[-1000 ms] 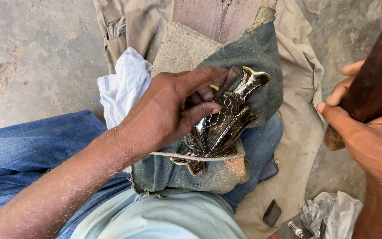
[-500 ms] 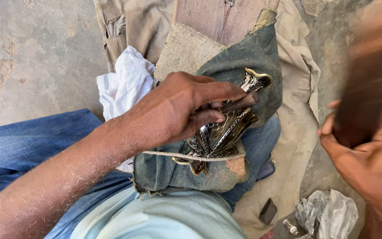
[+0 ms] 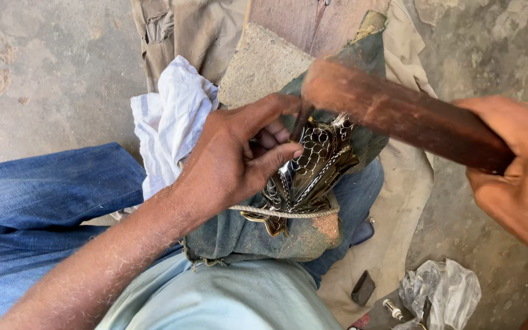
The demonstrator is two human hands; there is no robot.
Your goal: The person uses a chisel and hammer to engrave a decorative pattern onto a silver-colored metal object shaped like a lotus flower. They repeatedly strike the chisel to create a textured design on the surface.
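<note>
Two hands work over a shiny engraved metal piece that lies on a denim pad across the person's lap, tied down by a cord. The left hand pinches a thin dark punch upright on the metal, fingers closed around it. The right hand grips a reddish wooden mallet, whose head sits at the punch's top; a white cloth lies beside the left hand.

Single head view, steeply downward, close over lap.
</note>
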